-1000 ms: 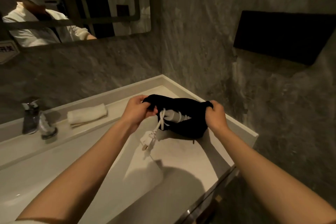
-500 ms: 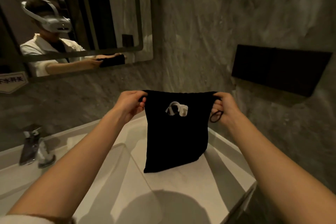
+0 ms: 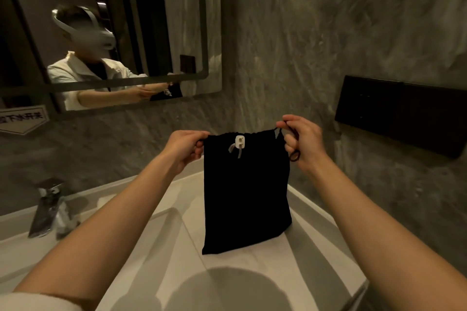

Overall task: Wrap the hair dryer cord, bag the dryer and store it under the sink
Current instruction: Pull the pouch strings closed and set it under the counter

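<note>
Your fingers are pinched shut on both top corners of a black fabric drawstring bag (image 3: 246, 194). Your left hand (image 3: 185, 149) closes on the left corner, where a small dark loop of cord shows at the fingertips. Your right hand (image 3: 302, 140) grips the right corner, and a thin black drawstring loop (image 3: 294, 155) curls out below its fingers. Both forearms reach forward from the bottom corners of the view, with a white sleeve edge at the lower left.

You hold the bag upright between your hands, and it hangs flat and full length over the white stone vanity counter (image 3: 265, 267); whether its bottom edge touches the counter cannot be told. A white two-pin plug (image 3: 239, 141) sticks out at the gathered mouth of the bag, with short lengths of pale cord (image 3: 239, 153) drooping just below it. The dryer itself cannot be seen.

To the left, the counter drops into a white basin (image 3: 141, 255), and a chrome faucet (image 3: 49, 207) stands at its back edge. Behind these rises a grey marbled wall (image 3: 316, 33). A dark rectangular panel (image 3: 401, 116) is fixed to the wall on the right. A wall mirror (image 3: 108, 30) on the left reflects you in a white top and a pale headset, arms held out with the bag.
</note>
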